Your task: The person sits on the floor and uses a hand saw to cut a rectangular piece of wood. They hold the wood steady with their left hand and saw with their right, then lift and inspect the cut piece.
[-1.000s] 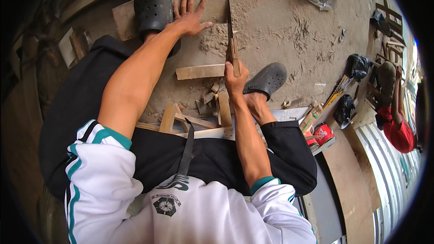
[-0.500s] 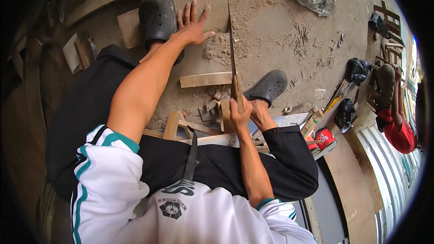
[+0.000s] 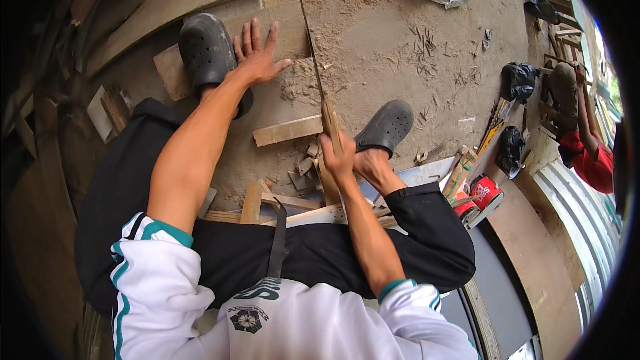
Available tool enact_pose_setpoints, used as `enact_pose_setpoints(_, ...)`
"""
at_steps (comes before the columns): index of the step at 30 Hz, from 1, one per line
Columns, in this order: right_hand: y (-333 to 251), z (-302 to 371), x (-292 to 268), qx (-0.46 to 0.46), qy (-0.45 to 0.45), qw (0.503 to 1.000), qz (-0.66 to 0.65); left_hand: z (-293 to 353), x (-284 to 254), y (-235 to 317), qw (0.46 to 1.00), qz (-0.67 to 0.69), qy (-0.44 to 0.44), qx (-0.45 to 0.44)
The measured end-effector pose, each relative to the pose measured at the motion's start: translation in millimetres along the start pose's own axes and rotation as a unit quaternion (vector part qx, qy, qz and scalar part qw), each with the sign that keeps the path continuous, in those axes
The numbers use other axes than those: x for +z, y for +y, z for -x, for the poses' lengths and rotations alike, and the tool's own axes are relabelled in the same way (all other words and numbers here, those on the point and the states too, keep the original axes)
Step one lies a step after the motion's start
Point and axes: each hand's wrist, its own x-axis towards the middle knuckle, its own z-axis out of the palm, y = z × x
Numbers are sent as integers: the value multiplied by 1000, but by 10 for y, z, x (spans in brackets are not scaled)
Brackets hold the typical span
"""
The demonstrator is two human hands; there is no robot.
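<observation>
My right hand (image 3: pixel 338 155) is wrapped round the wooden handle of a handsaw (image 3: pixel 319 81). Its narrow blade points away from me and runs along the right end of a wooden board (image 3: pixel 290 25). On that board my left hand (image 3: pixel 256 64) lies flat with its fingers spread, holding nothing. My left foot, in a dark clog (image 3: pixel 203 45), rests on the board beside that hand. How deep the blade sits in the wood, I cannot tell. Nearer to me, a short wood block (image 3: pixel 287 131) lies on the ground.
My right clog (image 3: pixel 389 124) stands right of the saw. Wood offcuts (image 3: pixel 303 175) lie between my legs; a long plank (image 3: pixel 180 13) lies at far left. Red cans (image 3: pixel 485 192) and black bags (image 3: pixel 518 81) are at right, near another person in red (image 3: pixel 590 160). Sawdust covers the ground.
The whole view has shifted and turned slightly. The saw has slid a little away from me, its tip now past the board's far edge. My left hand stays on the board.
</observation>
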Motion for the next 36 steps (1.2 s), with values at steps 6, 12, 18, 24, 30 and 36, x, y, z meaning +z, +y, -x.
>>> enact_pose_setpoints(6,-28,-277,96,7,-6,1000,26,11,24,-40,1000,-10,-7,3)
enact_pose_setpoints(12,-54,41,-127,-38,-24,999,15,48,31,-66,1000,-5,8,0)
enact_pose_setpoints(18,83,-69,-25,-25,-11,998,49,4,38,-16,1000,-8,17,8)
enact_pose_setpoints(24,-46,-212,-44,13,-38,998,50,11,68,-31,1000,3,19,12)
enact_pose_setpoints(30,-72,456,-142,-53,0,998,-28,68,60,-86,1000,4,13,-2)
enact_pose_setpoints(36,41,-119,-102,15,-44,998,37,24,12,25,1000,1,-4,-8)
